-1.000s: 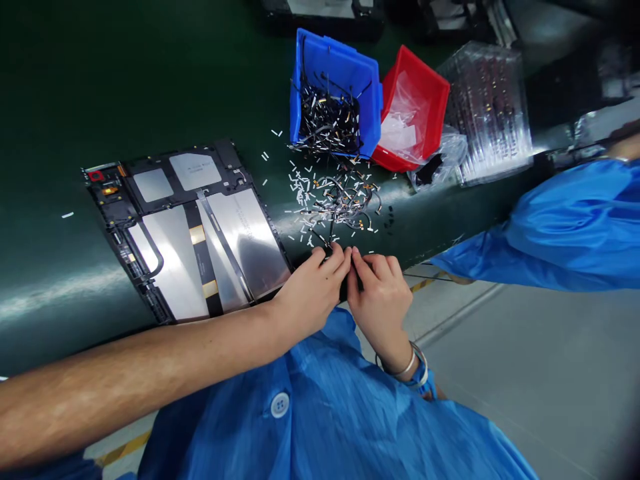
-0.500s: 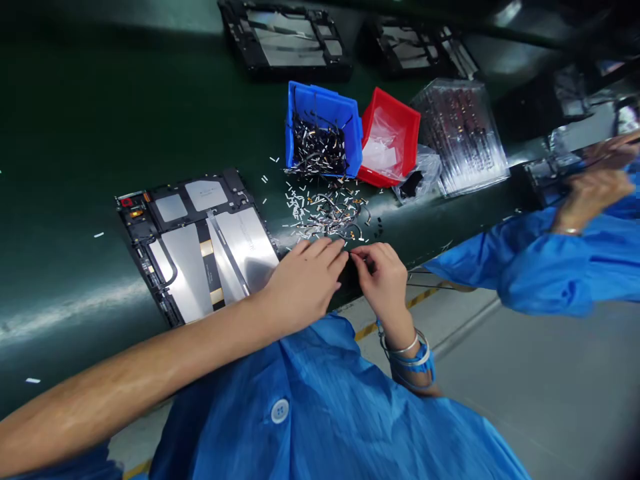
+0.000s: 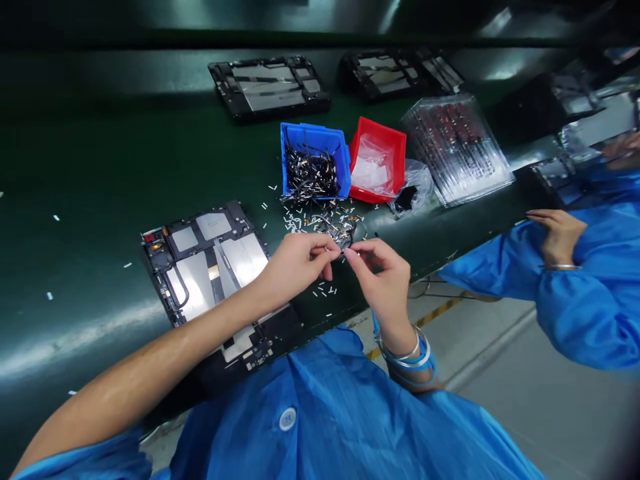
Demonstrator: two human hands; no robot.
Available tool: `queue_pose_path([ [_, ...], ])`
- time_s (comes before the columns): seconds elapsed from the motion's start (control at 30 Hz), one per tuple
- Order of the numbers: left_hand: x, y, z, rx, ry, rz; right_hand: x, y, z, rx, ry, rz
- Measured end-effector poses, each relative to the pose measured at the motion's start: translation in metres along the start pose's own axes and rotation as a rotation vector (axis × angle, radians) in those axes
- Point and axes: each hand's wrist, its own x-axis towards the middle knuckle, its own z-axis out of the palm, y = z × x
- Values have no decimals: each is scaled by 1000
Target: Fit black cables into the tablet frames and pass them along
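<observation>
Above a loose pile of small cables (image 3: 345, 230), my left hand (image 3: 303, 263) and my right hand (image 3: 385, 280) meet fingertip to fingertip. Both pinch at one small dark cable (image 3: 343, 252), mostly covered by the fingers. Little white strips (image 3: 295, 223) are scattered around the pile, and more lie on the table below my hands. Under my left forearm is an opened tablet-like device (image 3: 245, 257) with silver battery panels and a black frame. Just beyond the pile, a blue bin (image 3: 345, 160) holds many thin dark cables.
A red bin (image 3: 400, 160) with clear plastic inside adjoins the blue one. Right of it are a crumpled plastic bag (image 3: 420, 183) and stacked clear trays (image 3: 460, 147). More opened devices (image 3: 275, 83) line the back. A co-worker's hand (image 3: 560, 233) rests near the table edge at right.
My left hand has gone from lying over the pile's near edge to a pinch against my right fingertips. White strips now show below the hands. The view has tilted upward.
</observation>
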Motion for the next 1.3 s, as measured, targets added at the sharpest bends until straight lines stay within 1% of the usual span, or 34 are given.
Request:
queue_pose_path([
  [0.07,-5,0,-5,-95,13,-33,6,-5,9,109,-32,2],
  [0.27,-20,-2,-23,-317,61,-170,25,-23,32,205,10,-87],
  [0.33,-24,-2,-27,-344,93,-180,26,-27,40,222,22,-98],
  [0.4,-27,-2,-29,-341,137,-161,25,-30,46,180,65,-136],
  [0.47,-29,-3,-31,-324,167,-126,25,-32,49,92,90,-274],
  [0.57,-31,-3,-34,-292,195,-76,26,-35,48,-29,49,-562],
  [0.6,-31,-4,-35,-275,203,-60,27,-36,47,-57,32,-624],
  [0.67,-31,-5,-39,-231,204,-38,32,-37,47,-106,5,-679],
  [0.73,-31,-7,-43,-200,156,-42,40,-36,46,-152,-13,-685],
  [0.8,-30,-9,-47,-225,104,-82,52,-33,44,-218,20,-664],
  [0.87,-29,-10,-52,-295,104,-127,63,-29,40,-292,102,-618],
  [0.93,-29,-11,-56,-358,146,-149,70,-26,34,-345,145,-580],
  [1.0,-29,-11,-58,-386,167,-137,68,-27,30,-336,92,-587],
  [1.1,-31,-11,-57,-390,156,-91,53,-35,33,-210,-32,-655],
  [1.17,-33,-11,-55,-364,144,-54,42,-42,40,-131,-63,-667],
  [1.3,-37,-8,-54,-215,129,54,33,-50,52,-96,-94,-602],
])
